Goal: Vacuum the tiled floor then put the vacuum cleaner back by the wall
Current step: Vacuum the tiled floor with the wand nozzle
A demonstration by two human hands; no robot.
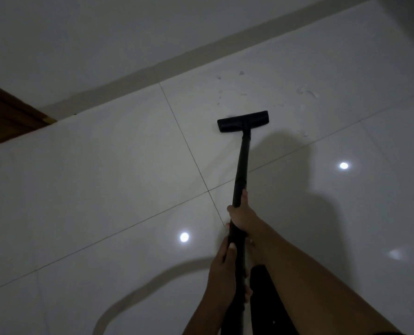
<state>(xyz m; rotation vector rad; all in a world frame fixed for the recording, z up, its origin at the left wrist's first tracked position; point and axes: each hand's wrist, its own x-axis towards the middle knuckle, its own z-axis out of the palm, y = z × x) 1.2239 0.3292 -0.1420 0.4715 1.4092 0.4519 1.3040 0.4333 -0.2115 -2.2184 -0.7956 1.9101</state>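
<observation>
Glossy white tiled floor (104, 189) fills most of the frame, wall (80, 39) across the top, brown door (5, 114) at the far left. Our black wand (242, 160) runs up from bottom centre, its head (243, 121) flat on the tile near some dust specks (305, 93). Right hand (241, 217) wraps the wand higher up, left hand (222, 269) clamps it lower.

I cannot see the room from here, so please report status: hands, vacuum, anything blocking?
Both hands, right hand ahead of left hand, closed on vacuum wand. Floor head flat on tile, debris just beyond. Nothing blocking.
</observation>
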